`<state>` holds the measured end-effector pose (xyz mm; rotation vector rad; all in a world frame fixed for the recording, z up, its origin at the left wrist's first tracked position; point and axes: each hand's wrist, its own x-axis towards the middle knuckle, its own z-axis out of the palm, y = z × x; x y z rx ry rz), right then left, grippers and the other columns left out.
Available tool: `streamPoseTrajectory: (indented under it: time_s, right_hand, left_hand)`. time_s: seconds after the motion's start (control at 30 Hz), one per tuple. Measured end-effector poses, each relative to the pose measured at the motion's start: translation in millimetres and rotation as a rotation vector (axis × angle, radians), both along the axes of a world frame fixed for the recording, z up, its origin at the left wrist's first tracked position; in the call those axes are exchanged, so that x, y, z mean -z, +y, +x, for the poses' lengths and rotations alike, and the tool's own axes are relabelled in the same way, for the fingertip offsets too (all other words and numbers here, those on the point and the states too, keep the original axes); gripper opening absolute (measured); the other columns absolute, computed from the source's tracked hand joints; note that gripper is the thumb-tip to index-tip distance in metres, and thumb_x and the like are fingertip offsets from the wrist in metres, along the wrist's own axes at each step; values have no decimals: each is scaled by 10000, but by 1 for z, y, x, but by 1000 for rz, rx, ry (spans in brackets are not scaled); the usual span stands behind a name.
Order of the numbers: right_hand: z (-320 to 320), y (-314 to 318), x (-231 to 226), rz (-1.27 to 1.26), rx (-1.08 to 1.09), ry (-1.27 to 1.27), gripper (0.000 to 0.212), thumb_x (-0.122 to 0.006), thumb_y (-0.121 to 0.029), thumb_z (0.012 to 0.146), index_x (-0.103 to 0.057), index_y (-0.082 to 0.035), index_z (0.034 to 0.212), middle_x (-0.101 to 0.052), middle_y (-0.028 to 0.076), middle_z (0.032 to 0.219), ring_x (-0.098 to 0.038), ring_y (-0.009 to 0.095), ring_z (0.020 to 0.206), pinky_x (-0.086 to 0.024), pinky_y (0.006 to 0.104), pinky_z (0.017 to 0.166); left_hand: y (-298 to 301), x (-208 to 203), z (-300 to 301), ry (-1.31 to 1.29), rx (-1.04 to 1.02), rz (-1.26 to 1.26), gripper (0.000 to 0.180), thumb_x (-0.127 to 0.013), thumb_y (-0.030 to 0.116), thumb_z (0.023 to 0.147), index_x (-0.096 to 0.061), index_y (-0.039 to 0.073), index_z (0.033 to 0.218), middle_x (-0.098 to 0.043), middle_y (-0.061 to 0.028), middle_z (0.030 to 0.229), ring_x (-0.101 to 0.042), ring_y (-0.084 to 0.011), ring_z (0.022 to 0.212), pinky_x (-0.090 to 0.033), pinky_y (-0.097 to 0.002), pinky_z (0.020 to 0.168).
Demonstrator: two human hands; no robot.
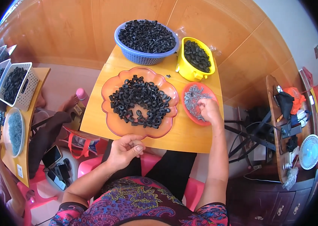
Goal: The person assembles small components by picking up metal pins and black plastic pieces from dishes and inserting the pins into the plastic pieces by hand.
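Note:
My left hand (126,151) is closed at the near edge of the table, thumb against curled fingers; whatever it holds is hidden. Just beyond it lies an orange scalloped tray (108,122), with many small black plastic parts (138,96) heaped in a ring. My right hand (208,110) reaches into a red oval dish (213,92) on the right. Its fingertips are pinched together among small silvery metal pieces (193,98). Anything between those fingertips is too small to make out.
A blue basket (144,56) and a yellow basket (189,71), both full of black parts, stand at the table's far side. On the left, another person's arm (8,177) rests by a second table (40,84) with baskets. A white fan (310,151) is at the right.

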<state>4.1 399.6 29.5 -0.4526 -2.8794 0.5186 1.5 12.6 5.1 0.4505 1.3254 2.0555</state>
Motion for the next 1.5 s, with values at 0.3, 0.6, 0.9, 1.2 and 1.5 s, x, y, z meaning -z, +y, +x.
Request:
streamPoseTrajectory:
  time_s: [0.3,0.6,0.9,1.2,1.5]
  right_hand:
    - [1,-9,22,142,31,-47,136,-583,-20,759,-608,-3,891,-620,262,831,-600,439,834,-471,492,733]
    - [15,-19,16,159,47,24,253,-569,10,729,-631,-16,973,-616,247,871,-594,414,839,-475,478,779]
    - [24,-15,16,68,-20,85,180,-608,70,707,-643,-7,866,-606,219,828,-598,401,815,-489,438,739]
    - [30,-2,18,83,-1,117,201,-602,53,742,-631,3,934,-614,215,888,-596,388,853,-486,427,755]
    - [12,-9,23,182,11,-89,143,-637,-63,763,-613,-6,892,-625,219,858,-591,424,813,-490,452,718]
  left_hand:
    - [-7,-35,-9,457,-69,-224,134,-619,37,869,-646,-18,988,-634,-81,819,-595,-116,736,-483,-269,649]
    - [24,-37,-112,1381,-203,-782,170,-659,60,677,-687,56,845,-580,-134,830,-553,-343,860,-475,-403,733]
    - [48,-21,-124,1489,64,-1069,189,-717,123,627,-685,65,804,-576,-134,889,-545,-329,924,-469,-404,804]
    - [30,-57,-79,1064,-192,-620,126,-644,-19,697,-623,-33,821,-600,-174,866,-580,-355,882,-474,-410,772]
    - [20,-54,-59,918,-181,-562,137,-658,-30,723,-624,-37,855,-613,-159,844,-611,-320,812,-493,-373,693]
